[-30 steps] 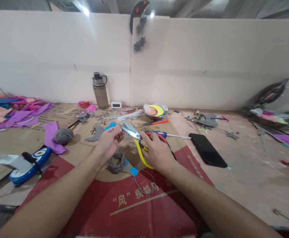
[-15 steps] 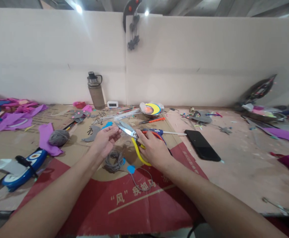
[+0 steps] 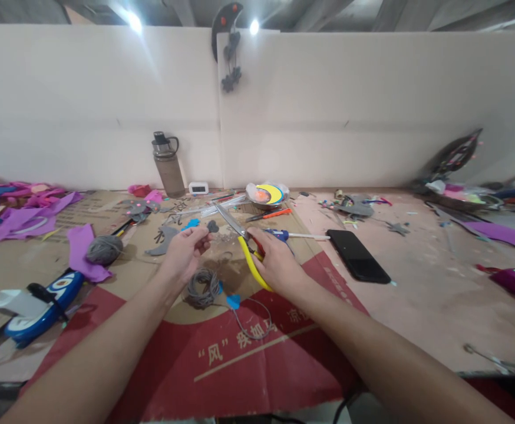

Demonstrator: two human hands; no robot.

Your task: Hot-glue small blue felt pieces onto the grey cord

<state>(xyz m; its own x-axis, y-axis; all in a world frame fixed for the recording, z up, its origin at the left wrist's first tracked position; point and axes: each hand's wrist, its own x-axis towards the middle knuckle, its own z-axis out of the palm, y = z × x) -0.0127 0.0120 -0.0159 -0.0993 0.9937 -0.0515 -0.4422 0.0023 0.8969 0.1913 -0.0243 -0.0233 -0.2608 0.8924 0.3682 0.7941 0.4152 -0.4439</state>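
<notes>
Left hand [image 3: 184, 254]: fingers drawn together, thumb and forefinger pinching a small grey felt piece [image 3: 213, 226], which is held just above the cardboard [image 3: 240, 365].
Right hand [image 3: 276, 263]: closed round the yellow handles of the scissors [image 3: 233, 221]. The blades point to 10 o'clock and pass just beside the felt piece.
Under the hands: a coil of grey cord [image 3: 202, 287] at 6 o'clock from the left hand, with a blue tag [image 3: 233, 301] beside it.
Around: phone [image 3: 358, 256] at 3 o'clock, ball of yarn [image 3: 102, 249] at 9 o'clock, bottle [image 3: 168, 165] at 11 o'clock against the white wall.
Risk: the blades are close to the left fingertips, so a hasty snip could nick them. The felt piece is tiny and may slip from the pinch or be cut crooked. The loose cord could snag a wrist.
Unclear: whether the blades are parted or closed, and the felt piece's exact outline. The handles hide the right fingers. The clutter at 2 o'clock is too small to name.
</notes>
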